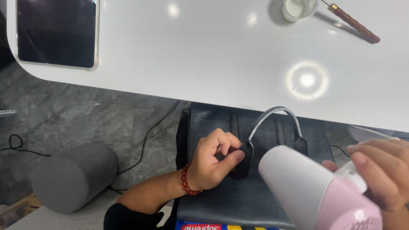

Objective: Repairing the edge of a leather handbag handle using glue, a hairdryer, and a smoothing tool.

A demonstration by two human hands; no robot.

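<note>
Below the edge of the white table (213,64), the left hand (213,164), a red bead bracelet (187,181) at its wrist, pinches the black tab (243,164) at one end of the grey handle (277,115) of a dark leather bag (221,200); the bag lies flat beneath both hands, its handle arching up toward the table's edge. Meanwhile the right hand (379,170) is wrapped around a pink and white hair dryer (315,191), its barrel pointing at the pinched tab; on the table sit a dark tablet (55,32), a small glass cup (300,8) and a wooden-handled tool (355,24).
</note>
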